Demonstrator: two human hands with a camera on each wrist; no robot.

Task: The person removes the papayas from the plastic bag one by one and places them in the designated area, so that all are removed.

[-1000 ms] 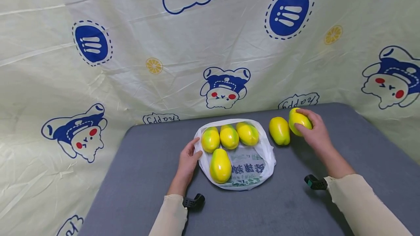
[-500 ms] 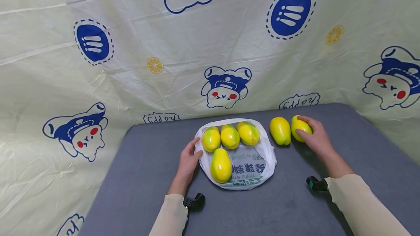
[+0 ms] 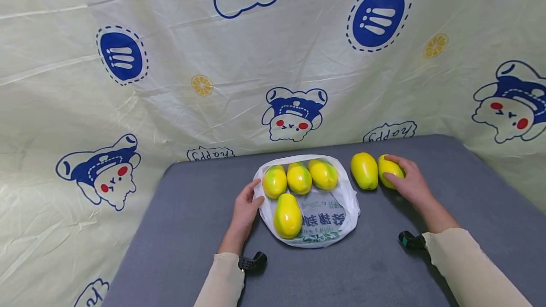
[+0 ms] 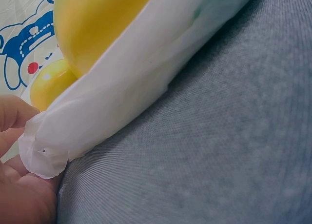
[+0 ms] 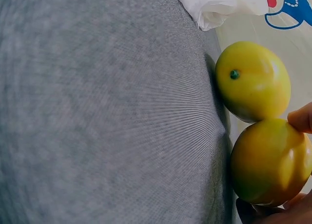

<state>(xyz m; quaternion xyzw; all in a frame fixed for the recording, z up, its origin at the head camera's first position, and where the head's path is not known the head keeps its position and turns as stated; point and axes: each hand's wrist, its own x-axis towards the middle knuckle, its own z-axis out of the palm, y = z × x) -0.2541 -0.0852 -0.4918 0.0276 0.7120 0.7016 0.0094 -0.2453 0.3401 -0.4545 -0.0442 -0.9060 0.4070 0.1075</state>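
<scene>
A white plastic bag [image 3: 351, 212], its edge rolled into a low rim, lies spread on the table with several yellow-green papayas [image 3: 287, 216] inside. My left hand [image 3: 244, 210] holds the bag's left rim, which sits between thumb and fingers in the left wrist view. My right hand [image 3: 410, 181] grips a papaya [image 3: 389, 170] at the right, thumb on the near side and fingers over the far side. That fruit stands right beside another papaya [image 3: 364, 171] outside the bag. In the right wrist view the two fruits meet, and the free papaya [image 5: 253, 82] shows a green stem end.
The dark grey table [image 3: 192, 231] runs back to a pale printed curtain [image 3: 170, 122] behind it. Black wrist bands [image 3: 252, 263] sit on both forearms. Printed lettering shows on the bag's floor at its near right.
My right hand has lowered the papaya toward the near side, down beside the other loose papaya. The left hand and the bag have stayed in place.
</scene>
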